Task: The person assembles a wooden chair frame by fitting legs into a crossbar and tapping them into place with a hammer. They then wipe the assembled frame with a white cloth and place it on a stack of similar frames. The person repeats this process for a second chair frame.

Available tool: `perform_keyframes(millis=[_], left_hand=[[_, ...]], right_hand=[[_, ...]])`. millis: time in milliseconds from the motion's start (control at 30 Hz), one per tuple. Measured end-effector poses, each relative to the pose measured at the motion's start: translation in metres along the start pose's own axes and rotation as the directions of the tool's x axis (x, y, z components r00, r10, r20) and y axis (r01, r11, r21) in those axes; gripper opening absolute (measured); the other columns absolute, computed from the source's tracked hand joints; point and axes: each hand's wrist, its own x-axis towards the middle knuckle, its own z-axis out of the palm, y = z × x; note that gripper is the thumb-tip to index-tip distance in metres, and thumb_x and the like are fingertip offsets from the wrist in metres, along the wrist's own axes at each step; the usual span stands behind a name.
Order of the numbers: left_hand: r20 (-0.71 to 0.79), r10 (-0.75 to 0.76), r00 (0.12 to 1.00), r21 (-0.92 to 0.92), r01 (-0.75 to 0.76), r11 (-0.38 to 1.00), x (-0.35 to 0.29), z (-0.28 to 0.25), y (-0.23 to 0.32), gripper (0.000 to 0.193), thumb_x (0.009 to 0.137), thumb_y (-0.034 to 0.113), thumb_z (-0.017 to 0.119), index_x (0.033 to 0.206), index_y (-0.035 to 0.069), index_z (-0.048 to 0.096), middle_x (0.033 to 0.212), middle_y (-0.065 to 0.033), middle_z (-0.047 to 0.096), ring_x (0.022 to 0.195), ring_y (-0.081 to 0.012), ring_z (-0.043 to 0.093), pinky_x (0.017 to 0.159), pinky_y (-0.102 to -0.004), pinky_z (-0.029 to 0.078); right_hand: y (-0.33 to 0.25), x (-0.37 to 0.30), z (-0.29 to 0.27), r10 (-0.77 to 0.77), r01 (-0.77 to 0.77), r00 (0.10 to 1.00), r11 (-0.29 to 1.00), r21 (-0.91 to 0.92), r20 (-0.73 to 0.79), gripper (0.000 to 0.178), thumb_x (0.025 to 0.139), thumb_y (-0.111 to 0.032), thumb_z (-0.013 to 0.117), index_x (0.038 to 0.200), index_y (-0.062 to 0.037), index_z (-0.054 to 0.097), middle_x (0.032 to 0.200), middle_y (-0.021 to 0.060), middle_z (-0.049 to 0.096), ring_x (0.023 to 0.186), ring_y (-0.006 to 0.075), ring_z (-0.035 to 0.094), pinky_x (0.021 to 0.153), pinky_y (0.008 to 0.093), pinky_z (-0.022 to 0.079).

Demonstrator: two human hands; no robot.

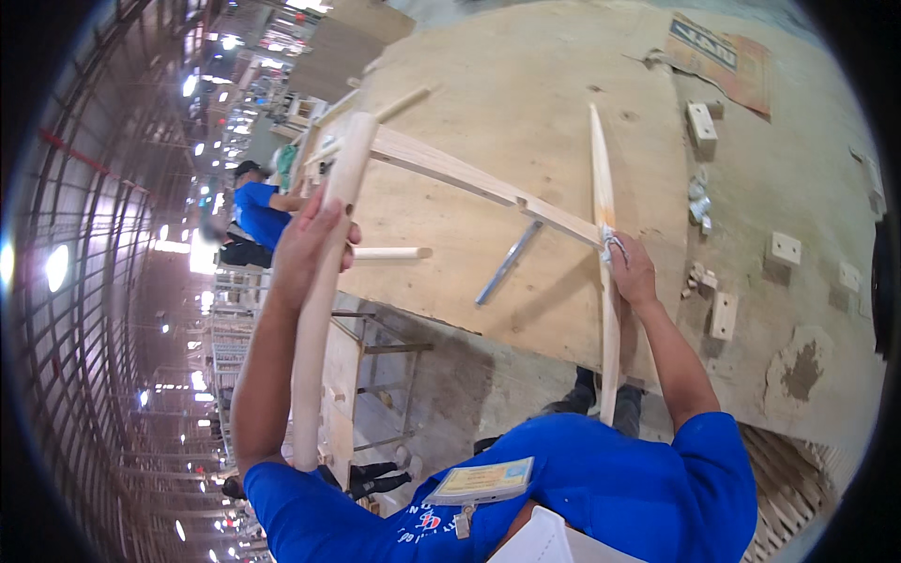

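A pale wooden frame spans the space before me: a thick rounded post [324, 291] on the left, a slimmer post [602, 178] on the right, and a rail [479, 186] between them. My left hand [310, 242] is closed around the thick post, beside a round dowel [394, 253] that sticks out to the right. At the joint of rail and slim post, my right hand [634, 272] pinches a crumpled white cloth [612, 246] against the wood. Its palm side is hidden. On the plywood below the rail lies a narrow grey metal strip [509, 263].
The plywood tabletop [441, 291] lies under the frame. To its right are several drilled wooden blocks [724, 316], a crumpled silvery piece [698, 202] and torn brown cardboard [721, 61]. Far left, a person in blue [258, 208] stands near a bench; a metal-legged stand [399, 349] is below.
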Motion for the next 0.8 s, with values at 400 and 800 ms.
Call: perform_keyframes(millis=[400,800], left_hand=[[0.051,0.029,0.998,-0.090,-0.024,0.996,-0.013,0.010,-0.024,0.055,0.111,0.042,0.053,0.149,0.003,0.047,0.088,-0.0027,0.060,0.065,-0.0045,0.055,0.059,-0.0178,0.045],[0.395,0.345,0.851,-0.744,0.076,0.664,0.039,0.008,-0.042,0.047,0.108,0.029,0.059,0.132,-0.011,0.052,0.112,-0.0180,0.064,0.089,-0.0180,0.068,0.073,-0.0290,0.059]], right_hand=[[-0.010,-0.058,0.002,0.110,-0.108,0.994,0.992,-0.070,0.021,0.043,0.105,-0.048,0.052,0.127,-0.0166,0.073,0.107,0.0230,0.068,0.103,0.0415,0.066,0.091,0.0504,0.052],[-0.042,-0.095,0.005,0.153,-0.104,0.984,0.905,-0.413,0.088,0.043,0.103,-0.046,0.052,0.126,-0.0138,0.070,0.116,0.0247,0.069,0.108,0.0438,0.066,0.091,0.0539,0.054]])
